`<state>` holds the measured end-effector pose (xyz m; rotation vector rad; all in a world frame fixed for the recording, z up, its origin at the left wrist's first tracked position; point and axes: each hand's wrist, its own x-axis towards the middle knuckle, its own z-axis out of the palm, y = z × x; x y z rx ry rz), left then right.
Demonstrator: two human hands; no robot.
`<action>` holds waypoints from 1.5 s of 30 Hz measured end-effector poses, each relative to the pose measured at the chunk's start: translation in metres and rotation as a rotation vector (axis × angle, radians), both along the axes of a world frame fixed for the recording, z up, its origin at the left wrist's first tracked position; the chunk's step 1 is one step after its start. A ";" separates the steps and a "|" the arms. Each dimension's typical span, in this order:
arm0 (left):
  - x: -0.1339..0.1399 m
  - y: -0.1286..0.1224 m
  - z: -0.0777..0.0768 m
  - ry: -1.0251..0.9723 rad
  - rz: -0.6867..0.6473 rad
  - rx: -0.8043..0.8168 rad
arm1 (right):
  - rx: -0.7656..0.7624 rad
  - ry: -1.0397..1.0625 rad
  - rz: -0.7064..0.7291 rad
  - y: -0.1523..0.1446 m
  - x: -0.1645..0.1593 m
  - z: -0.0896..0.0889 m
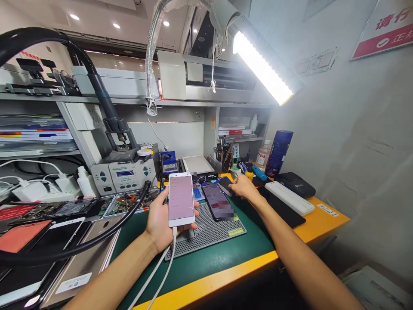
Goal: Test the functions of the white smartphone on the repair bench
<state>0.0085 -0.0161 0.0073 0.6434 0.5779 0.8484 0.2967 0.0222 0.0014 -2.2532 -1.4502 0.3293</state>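
Note:
My left hand (160, 217) is wrapped round a white smartphone (181, 200), held upright with its lit pinkish screen towards me. A white charging cable (174, 241) is plugged into the phone's bottom edge and hangs down past my forearm. My right hand (244, 187) reaches to the back right of the bench, its fingers curled together. A grey flat item (225, 187) lies right by its fingertips; what the fingers hold, if anything, is hidden. Between the hands a dark smartphone (218, 202) lies face up, its screen lit with digits, on a grey perforated mat (206, 239).
A hot-air rework station (127, 174) stands at the back left, its black hose (106, 239) arching across the left. Several phones (80, 258) lie there. A bright lamp (263, 69) hangs overhead. Right of my right hand are a blue can (280, 153) and a white power bank-like box (289, 198).

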 end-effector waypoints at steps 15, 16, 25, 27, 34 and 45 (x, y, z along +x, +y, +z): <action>0.001 -0.001 0.002 0.025 0.020 -0.016 | 0.017 0.271 -0.016 0.007 0.007 -0.007; 0.001 -0.001 0.002 0.032 0.024 -0.014 | 0.021 0.276 -0.021 0.007 0.006 -0.007; 0.001 -0.002 0.002 0.055 0.022 0.009 | 0.103 0.260 -0.066 0.001 0.003 -0.004; 0.001 -0.001 0.001 0.048 0.012 0.011 | 0.162 0.216 -0.092 -0.002 0.005 -0.002; 0.000 -0.001 -0.001 0.036 0.000 0.011 | 0.205 0.077 -0.109 -0.006 0.007 0.001; 0.000 0.001 -0.003 0.018 -0.009 0.017 | 0.177 -0.218 -0.128 -0.011 0.001 0.004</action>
